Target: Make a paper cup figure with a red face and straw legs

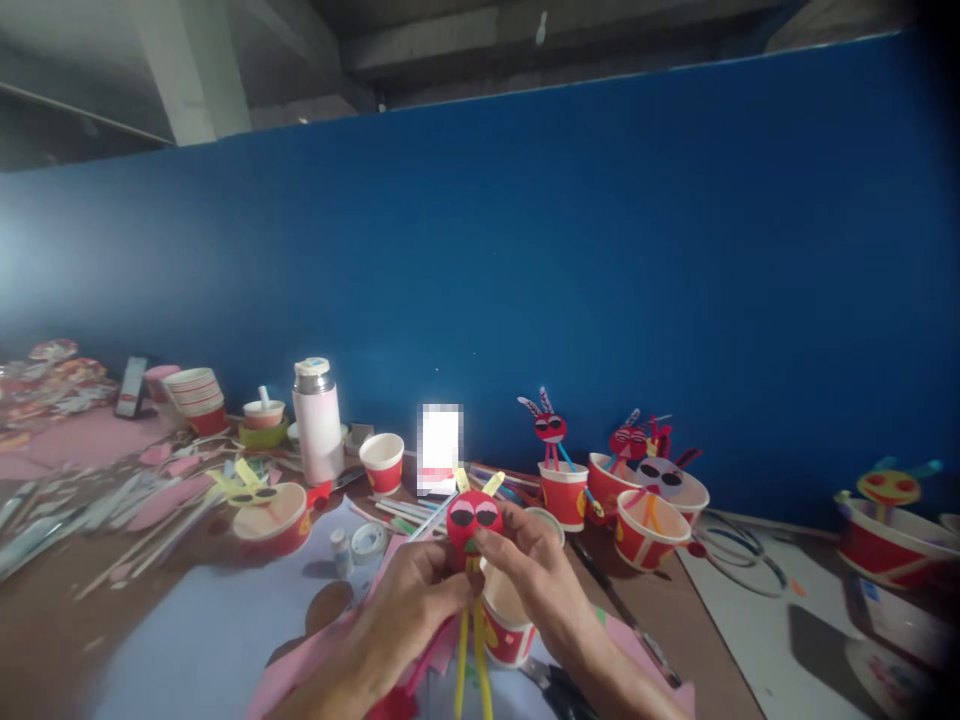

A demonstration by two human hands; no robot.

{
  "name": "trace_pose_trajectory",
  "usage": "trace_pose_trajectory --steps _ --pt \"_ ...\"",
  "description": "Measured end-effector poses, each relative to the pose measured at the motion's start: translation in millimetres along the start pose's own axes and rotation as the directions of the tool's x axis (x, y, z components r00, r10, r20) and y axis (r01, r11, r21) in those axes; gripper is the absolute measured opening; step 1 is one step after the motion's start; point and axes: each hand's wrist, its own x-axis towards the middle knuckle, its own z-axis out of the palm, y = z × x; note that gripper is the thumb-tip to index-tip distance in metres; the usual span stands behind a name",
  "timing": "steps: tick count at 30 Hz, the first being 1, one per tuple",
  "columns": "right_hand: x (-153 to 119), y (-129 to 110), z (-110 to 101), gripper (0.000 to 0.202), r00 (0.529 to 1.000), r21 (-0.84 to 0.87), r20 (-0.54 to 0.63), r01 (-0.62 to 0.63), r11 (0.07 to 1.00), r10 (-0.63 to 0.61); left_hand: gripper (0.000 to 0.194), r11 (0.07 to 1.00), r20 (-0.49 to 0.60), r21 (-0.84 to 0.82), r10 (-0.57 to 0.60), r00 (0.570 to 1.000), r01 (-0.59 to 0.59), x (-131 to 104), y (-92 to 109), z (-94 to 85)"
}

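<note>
A red round-faced craft figure (pixel 474 508) with large black-and-pink eyes, yellow ears and long yellow legs (pixel 463 660) is held up in front of me. My left hand (pixel 416 595) pinches it low on its left side, fingers closed. My right hand (pixel 536 570) grips the other edge, its thumb pressed on the face near the mouth. Just behind the right hand stands a red-and-white paper cup (pixel 508 625), partly covered by it. Black-handled scissors (pixel 559 690) lie below, on pink and pale blue paper (pixel 217 620).
Finished-looking figures in paper cups stand at the right, among them one red figure (pixel 550 428). A white thermos (pixel 316 425), a paper cup (pixel 382 463), a tape roll (pixel 369 541) and a small bottle (pixel 341 552) stand left. A blue partition (pixel 480 250) rises behind.
</note>
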Motion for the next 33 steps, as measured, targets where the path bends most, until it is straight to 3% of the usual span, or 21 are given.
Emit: trace_pose_trajectory --steps 8,14,19,25,33 --pt "0.8 -0.4 5.5 0.020 0.998 -0.101 -0.052 0.016 0.995 -0.021 0.024 1.000 -0.017 0.027 0.002 1.000 -0.001 -0.9 -2.6 -0.6" --pt "-0.3 6.4 5.8 0.015 0.993 -0.085 -0.097 0.052 0.995 -0.060 0.013 0.995 -0.063 0.092 0.053 0.997 -0.047 1.1 -12.7 -2.7" --pt "1.0 8.0 3.1 0.019 0.995 -0.065 -0.089 0.040 0.997 -0.045 0.017 0.998 -0.020 0.063 0.016 1.000 -0.015 -2.9 -0.5 -3.4" --pt "0.9 6.8 1.9 0.029 0.998 -0.079 -0.054 0.036 0.996 -0.041 0.022 0.994 -0.125 0.072 0.094 0.988 -0.086 -6.1 16.9 -8.1" --pt "-2.0 5.0 7.1 0.026 1.000 0.001 0.002 0.016 1.000 -0.016 0.021 0.991 -0.209 0.103 0.111 0.972 -0.091 -0.5 9.7 -13.6"
